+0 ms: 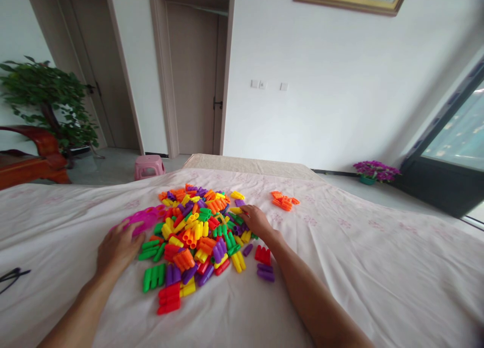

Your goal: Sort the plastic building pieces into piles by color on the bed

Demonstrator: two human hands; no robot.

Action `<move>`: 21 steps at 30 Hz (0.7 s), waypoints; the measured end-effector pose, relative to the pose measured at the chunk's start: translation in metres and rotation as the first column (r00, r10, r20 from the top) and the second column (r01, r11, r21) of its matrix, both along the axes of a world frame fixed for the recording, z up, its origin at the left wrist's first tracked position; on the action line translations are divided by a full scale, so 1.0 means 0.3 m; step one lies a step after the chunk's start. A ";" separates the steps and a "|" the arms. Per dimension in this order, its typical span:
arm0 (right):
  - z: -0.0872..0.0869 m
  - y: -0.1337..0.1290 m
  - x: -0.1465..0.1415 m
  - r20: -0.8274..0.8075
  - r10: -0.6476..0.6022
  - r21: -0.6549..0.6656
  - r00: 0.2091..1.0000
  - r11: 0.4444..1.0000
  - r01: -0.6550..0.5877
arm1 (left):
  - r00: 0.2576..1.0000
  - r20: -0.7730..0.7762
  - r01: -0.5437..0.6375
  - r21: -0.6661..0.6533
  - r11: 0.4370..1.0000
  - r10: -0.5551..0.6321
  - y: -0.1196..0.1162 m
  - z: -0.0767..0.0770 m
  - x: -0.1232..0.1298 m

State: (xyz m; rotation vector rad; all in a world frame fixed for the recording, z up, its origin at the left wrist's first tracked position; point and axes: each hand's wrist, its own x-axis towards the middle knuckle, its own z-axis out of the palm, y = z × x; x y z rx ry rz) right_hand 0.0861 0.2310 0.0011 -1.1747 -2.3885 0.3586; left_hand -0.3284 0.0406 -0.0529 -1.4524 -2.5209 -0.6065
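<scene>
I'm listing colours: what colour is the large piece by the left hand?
Bright magenta; the large piece shows in the head view.

White wall (321,101) | two brown doors (192,80) | grey floor (113,165) | pink stool (148,160)

Left hand (119,244): palm down, fingers loosely extended toward one o'clock.
Right hand (257,221): fingers bent toward ten o'clock.
Forearms (304,282): bare, angled inward.

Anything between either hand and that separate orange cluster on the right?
Right hand: nothing visible, just tablecloth before the orange cluster. Left hand: the multicoloured pile and the right hand lie between.
</scene>
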 end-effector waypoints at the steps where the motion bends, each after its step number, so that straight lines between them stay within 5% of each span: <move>1: -0.001 0.000 0.001 -0.017 -0.017 -0.003 1.000 1.000 0.017 | 1.000 -0.004 0.003 0.003 1.000 -0.003 0.000 -0.001 0.000; 9: -0.021 0.038 0.032 -0.250 -0.176 -0.128 0.952 0.981 0.147 | 1.000 0.006 0.005 -0.021 1.000 -0.005 -0.005 0.005 0.008; 16: 0.019 0.116 0.146 -0.441 -0.353 -0.322 0.825 0.920 0.222 | 0.999 0.042 0.005 -0.033 0.999 -0.004 -0.008 0.023 0.016; 21: 0.083 0.156 0.328 -0.309 -0.582 -0.243 0.752 0.813 0.529 | 1.000 0.025 0.007 -0.056 0.998 -0.006 -0.008 0.019 0.009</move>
